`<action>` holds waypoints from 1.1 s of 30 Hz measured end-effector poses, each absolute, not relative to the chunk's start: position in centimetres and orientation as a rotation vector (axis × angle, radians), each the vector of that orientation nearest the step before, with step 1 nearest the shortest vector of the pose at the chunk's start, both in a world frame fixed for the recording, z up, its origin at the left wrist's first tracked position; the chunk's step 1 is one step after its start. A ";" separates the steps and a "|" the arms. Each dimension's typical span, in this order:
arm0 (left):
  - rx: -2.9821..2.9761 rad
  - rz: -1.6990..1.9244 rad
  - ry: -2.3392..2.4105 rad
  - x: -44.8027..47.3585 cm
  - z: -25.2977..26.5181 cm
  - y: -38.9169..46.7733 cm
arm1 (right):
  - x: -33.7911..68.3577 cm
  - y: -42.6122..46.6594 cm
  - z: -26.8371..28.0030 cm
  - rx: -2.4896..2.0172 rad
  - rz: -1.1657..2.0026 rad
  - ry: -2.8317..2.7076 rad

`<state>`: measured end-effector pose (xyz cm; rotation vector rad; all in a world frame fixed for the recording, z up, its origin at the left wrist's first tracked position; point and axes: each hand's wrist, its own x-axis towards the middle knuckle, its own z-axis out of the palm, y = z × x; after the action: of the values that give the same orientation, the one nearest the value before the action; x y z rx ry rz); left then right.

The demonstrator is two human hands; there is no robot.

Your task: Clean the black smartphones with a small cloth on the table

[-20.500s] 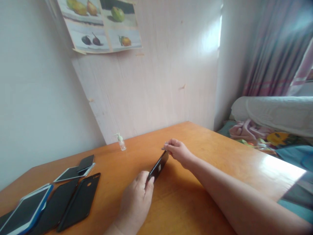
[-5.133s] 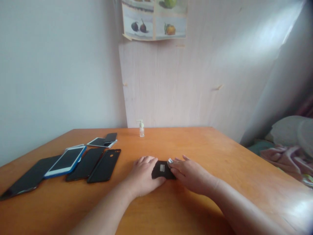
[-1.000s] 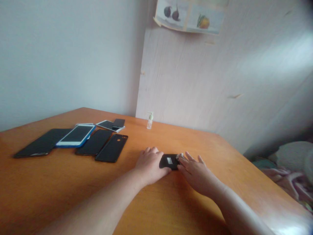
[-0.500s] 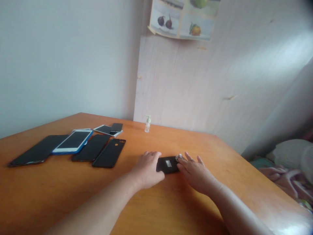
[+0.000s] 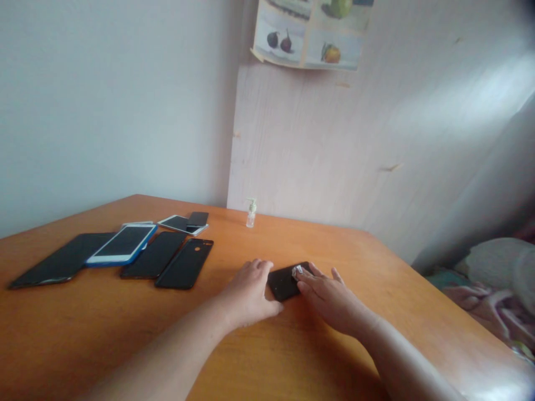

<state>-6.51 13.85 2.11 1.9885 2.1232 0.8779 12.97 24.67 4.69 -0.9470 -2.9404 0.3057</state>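
A black phone (image 5: pixel 281 286) lies flat on the wooden table in front of me. Its left end is gripped between the thumb and fingers of my left hand (image 5: pixel 249 291). My right hand (image 5: pixel 328 294) presses a small crumpled white wipe (image 5: pixel 296 271) onto the phone's upper face with its fingertips. These fingers hide part of the phone's right end. Whether the wipe is paper or cloth I cannot tell.
To the left on the table (image 5: pixel 234 362) lie a large black tablet (image 5: pixel 62 259), a white phone in a blue case (image 5: pixel 121 245), a black phone (image 5: pixel 154 255) and a black phone case (image 5: pixel 184 264). Farther back are a white tablet (image 5: pixel 175 223), a small dark phone (image 5: pixel 197 219) and a pump bottle (image 5: pixel 251 214).
The wipe and my right fingers have slid left across the phone. The phone has turned a little, its right end now farther from me. The pale patch on its face no longer shows.
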 end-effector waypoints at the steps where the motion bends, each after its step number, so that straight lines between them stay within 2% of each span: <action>1: 1.984 0.862 2.136 -6.6 2.2 13.8 | 13.0 24.8 4.5 -0.953 0.292 -2.932; 8: 1.963 0.863 2.179 -6.5 2.6 14.0 | 12.3 23.2 4.5 -0.908 0.253 -2.949; 14: 1.937 0.879 2.176 -6.7 2.2 14.1 | 11.9 21.3 5.6 -0.676 0.399 -3.029; 21: 1.963 0.881 2.162 -6.6 2.3 14.3 | 12.5 24.3 4.8 -1.152 0.157 -2.905; 28: 1.939 0.924 2.160 -6.6 2.0 14.2 | 11.1 21.1 5.1 -0.690 0.412 -3.025; 33: 1.968 0.938 2.136 -6.3 2.2 14.2 | 11.2 24.8 4.1 -1.165 0.237 -2.868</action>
<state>-6.33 14.24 2.24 1.9680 2.1364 0.9382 11.19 24.79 4.14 -1.1653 -2.8683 0.2366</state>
